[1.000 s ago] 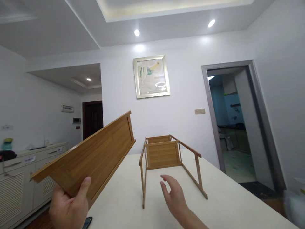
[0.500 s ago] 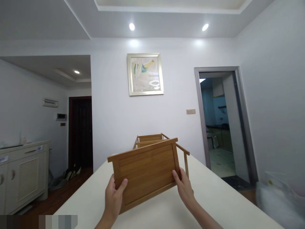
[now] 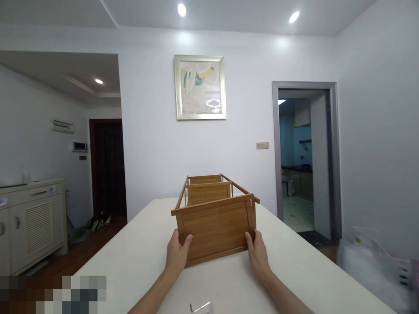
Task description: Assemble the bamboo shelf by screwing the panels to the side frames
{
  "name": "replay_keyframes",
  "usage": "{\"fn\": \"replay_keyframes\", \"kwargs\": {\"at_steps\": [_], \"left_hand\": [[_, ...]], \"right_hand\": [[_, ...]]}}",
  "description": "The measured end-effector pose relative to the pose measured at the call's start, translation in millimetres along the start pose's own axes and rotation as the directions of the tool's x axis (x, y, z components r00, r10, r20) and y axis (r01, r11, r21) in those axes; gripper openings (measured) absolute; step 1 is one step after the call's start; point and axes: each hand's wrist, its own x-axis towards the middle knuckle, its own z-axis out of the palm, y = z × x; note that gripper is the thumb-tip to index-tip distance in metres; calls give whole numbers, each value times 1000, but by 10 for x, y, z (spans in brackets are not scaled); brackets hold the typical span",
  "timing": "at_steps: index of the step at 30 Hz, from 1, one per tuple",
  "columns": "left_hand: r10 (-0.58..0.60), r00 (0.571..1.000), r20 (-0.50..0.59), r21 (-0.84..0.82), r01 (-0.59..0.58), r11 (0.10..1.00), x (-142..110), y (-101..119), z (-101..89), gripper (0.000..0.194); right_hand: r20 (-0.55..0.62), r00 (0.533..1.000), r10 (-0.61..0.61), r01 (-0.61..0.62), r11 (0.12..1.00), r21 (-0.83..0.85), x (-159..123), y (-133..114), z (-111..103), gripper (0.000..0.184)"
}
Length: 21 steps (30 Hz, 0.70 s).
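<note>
A brown wooden panel (image 3: pixel 216 226) with a framed edge is held upright and slightly tilted at the near end of a wooden shelf frame (image 3: pixel 209 192). My left hand (image 3: pixel 177 250) grips its left edge, thumb on the front face. On the right edge, my right hand (image 3: pixel 257 254) holds it the same way, fingers hidden behind. The frame lies on the white table (image 3: pixel 144 244), with a middle and a far panel between its long rails. Close to me on the table lies an L-shaped hex key (image 3: pixel 200 307).
A white cabinet (image 3: pixel 36 222) stands at left. To the right of the table are clear plastic bags (image 3: pixel 369 266). Beyond the table is a white wall with a framed picture (image 3: pixel 200 87), and a doorway (image 3: pixel 304 165) opens on the right.
The panel has moved away from me and right, up against the near end of the frame, and is less tilted. My view has dipped, bringing the hex key into sight.
</note>
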Motion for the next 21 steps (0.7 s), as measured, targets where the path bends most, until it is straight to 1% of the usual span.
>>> {"fn": "replay_keyframes", "kwargs": {"at_steps": [3, 7, 11, 15, 21], "left_hand": [[28, 1000, 4, -10, -28, 1000, -36, 41, 7, 36], [30, 1000, 8, 47, -30, 998, -75, 105, 7, 34], [42, 999, 26, 33, -42, 999, -86, 79, 21, 39], [47, 998, 29, 56, -48, 997, -72, 19, 8, 41], [54, 998, 16, 134, -55, 989, -111, 21, -105, 43]], "right_hand": [[5, 1000, 12, -12, 999, -33, 3, 24, -13, 50], [-13, 1000, 15, -16, 996, -91, 21, 34, -20, 46], [-35, 999, 27, -33, 987, -155, 12, 40, -25, 43], [-43, 999, 8, -13, 990, -139, -28, 31, -31, 41], [-12, 1000, 5, -6, 996, -89, -70, 11, -19, 46]]}}
